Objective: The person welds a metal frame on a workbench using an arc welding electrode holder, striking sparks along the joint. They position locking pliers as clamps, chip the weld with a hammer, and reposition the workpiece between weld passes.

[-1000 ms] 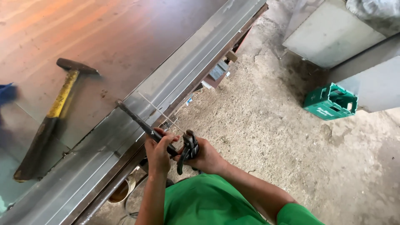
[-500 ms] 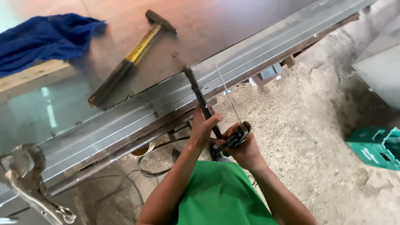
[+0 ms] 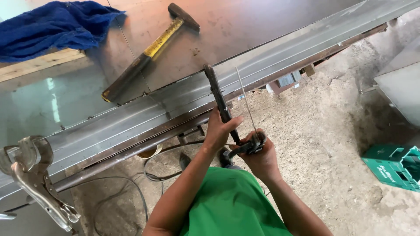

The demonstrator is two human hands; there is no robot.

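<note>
My left hand [image 3: 220, 130] grips the lower end of a long dark metal tool [image 3: 215, 91] that slants up over the edge of the steel workbench [image 3: 227, 30]. Just to its right, my right hand [image 3: 261, 161] is closed on a dark clamp-like holder [image 3: 247, 147]. A thin straight metal rod [image 3: 245, 98] stands up from that holder toward the bench edge. Both hands are close together, below a long grey metal section [image 3: 284, 61] lying along the bench front. My green shirt fills the bottom of the view.
A hammer [image 3: 148, 52] with a yellow and black handle lies on the bench, with a blue cloth [image 3: 52, 26] and a wooden plank [image 3: 39, 65] at far left. Locking pliers [image 3: 39, 183] clamp the bench's left end. Cables [image 3: 144, 175] lie on the dirt floor; a green crate [image 3: 393, 166] sits right.
The view has swung left, bringing the blue cloth and locking pliers into sight. Both hands keep their grips and have stayed close together below the bench edge.
</note>
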